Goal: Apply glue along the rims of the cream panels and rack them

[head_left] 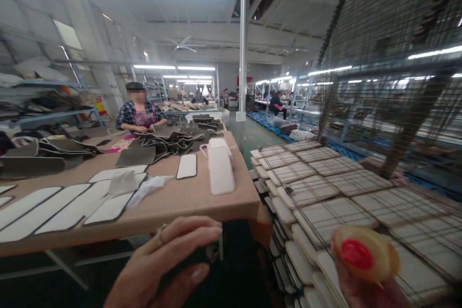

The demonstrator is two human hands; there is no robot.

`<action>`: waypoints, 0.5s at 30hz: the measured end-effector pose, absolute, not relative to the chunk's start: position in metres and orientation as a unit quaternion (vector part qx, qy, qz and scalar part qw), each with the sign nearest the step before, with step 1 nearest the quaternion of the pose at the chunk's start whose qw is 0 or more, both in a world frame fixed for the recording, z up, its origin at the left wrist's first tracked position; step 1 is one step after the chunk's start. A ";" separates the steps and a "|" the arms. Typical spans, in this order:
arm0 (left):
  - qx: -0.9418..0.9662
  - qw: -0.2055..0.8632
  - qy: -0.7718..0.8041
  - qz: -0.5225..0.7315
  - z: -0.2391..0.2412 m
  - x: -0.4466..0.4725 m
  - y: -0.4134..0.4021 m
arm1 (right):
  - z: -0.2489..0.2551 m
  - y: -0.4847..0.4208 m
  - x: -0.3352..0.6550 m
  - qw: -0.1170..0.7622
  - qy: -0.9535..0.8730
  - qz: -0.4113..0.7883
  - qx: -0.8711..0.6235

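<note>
My left hand (169,262) is held in the air in front of the table's near edge, with a ring on one finger. Its fingers are stretched out and the thumb stands apart, with nothing between them. In my right hand (364,293), at the lower right, is a yellowish round object with a red centre (357,254); blur hides its exact kind. Behind it, white padded panels (310,192) lie stacked in layers on a wire rack. Closest to my left hand on the table are white panels with dark edging (108,209) and a small white pile of pads (221,168).
A brown-covered table (180,202) spans the left, bearing grey-brown curved pieces (159,147) and crumpled white cloth (149,187). A co-worker (139,110) sits at its far side. Wire grids (361,48) stand raised at the right. A metal post (243,43) rises beside a green aisle (260,134).
</note>
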State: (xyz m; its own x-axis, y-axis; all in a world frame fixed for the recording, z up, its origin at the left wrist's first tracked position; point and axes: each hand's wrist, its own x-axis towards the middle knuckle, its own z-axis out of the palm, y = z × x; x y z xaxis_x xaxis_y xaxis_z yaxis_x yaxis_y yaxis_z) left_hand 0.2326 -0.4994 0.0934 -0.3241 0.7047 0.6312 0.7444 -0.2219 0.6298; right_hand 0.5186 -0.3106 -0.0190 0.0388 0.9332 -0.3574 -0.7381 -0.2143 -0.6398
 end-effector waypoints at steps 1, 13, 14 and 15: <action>-0.583 -0.026 -0.634 -0.507 0.082 0.225 -0.480 | -0.013 -0.305 0.501 0.612 -0.108 0.694 -0.364; -0.308 -0.141 -0.747 -0.572 -0.100 0.105 -0.330 | 0.007 -0.154 0.373 0.569 -0.051 0.792 -0.214; -0.296 -0.134 -0.751 -0.574 -0.107 0.093 -0.325 | 0.002 -0.143 0.365 0.568 -0.058 0.793 -0.211; -0.282 -0.119 -0.756 -0.578 -0.112 0.080 -0.320 | -0.005 -0.132 0.359 0.562 -0.067 0.798 -0.209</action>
State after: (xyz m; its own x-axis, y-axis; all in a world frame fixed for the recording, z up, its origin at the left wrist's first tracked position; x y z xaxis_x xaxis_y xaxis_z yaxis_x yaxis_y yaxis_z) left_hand 0.0800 -0.3196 -0.1115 -0.8123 0.5645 0.1466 0.2898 0.1725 0.9414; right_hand 0.3585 -0.1320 -0.0049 -0.2815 0.9239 -0.2592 -0.8680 -0.3603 -0.3418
